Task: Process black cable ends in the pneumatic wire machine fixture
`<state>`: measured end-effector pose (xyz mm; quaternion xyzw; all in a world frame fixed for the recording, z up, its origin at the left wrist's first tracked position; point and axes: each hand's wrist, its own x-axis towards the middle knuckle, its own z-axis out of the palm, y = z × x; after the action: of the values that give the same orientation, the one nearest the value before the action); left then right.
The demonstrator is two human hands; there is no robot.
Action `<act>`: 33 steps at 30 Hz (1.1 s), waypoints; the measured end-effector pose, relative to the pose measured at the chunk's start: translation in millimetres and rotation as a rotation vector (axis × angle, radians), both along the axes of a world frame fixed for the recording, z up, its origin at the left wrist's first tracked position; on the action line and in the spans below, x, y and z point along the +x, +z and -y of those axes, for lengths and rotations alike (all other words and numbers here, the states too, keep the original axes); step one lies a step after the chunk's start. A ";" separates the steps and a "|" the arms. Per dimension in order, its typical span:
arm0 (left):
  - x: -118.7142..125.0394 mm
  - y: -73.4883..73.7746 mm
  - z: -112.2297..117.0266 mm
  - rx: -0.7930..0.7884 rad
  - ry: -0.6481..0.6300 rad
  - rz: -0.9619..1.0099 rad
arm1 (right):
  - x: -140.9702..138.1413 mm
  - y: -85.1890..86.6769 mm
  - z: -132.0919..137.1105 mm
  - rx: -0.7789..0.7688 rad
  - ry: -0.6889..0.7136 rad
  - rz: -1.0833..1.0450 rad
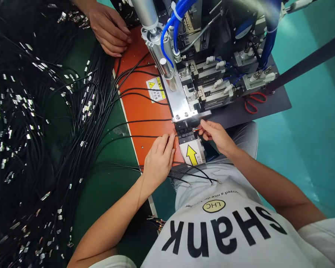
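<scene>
My left hand is closed on a black cable that runs in from the left across the orange plate. Thumb and forefinger of my right hand pinch the thin coloured wires at the cable's stripped end. Between my hands the cable lies over a dark slotted track at the front of the machine, just behind a white block with a yellow arrow. Several loose cables with bare ends lie below my left hand, over my lap.
Another person's hand rests at the orange plate's far left corner. Metal cylinders and blue hoses stand above the track. Red-handled scissors lie right. Bundled black cables cover the green table's left.
</scene>
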<state>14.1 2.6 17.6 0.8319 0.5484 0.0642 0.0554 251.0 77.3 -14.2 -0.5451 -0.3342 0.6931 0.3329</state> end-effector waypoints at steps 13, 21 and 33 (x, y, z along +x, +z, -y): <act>15.2 6.5 -18.8 -0.023 0.128 0.073 | 31.9 -13.7 33.9 -0.037 -0.067 0.050; -105.4 43.6 -26.9 0.005 0.358 -0.088 | 59.1 -9.4 47.8 -0.022 -0.086 0.038; -180.9 27.2 -67.7 -0.122 0.541 -0.263 | 74.6 -8.6 53.2 -0.053 -0.104 0.059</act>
<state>-166.8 70.3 44.8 0.6518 0.7555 -0.0645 0.0149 325.6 24.1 -22.8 -0.5908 -0.2966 0.6669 0.3439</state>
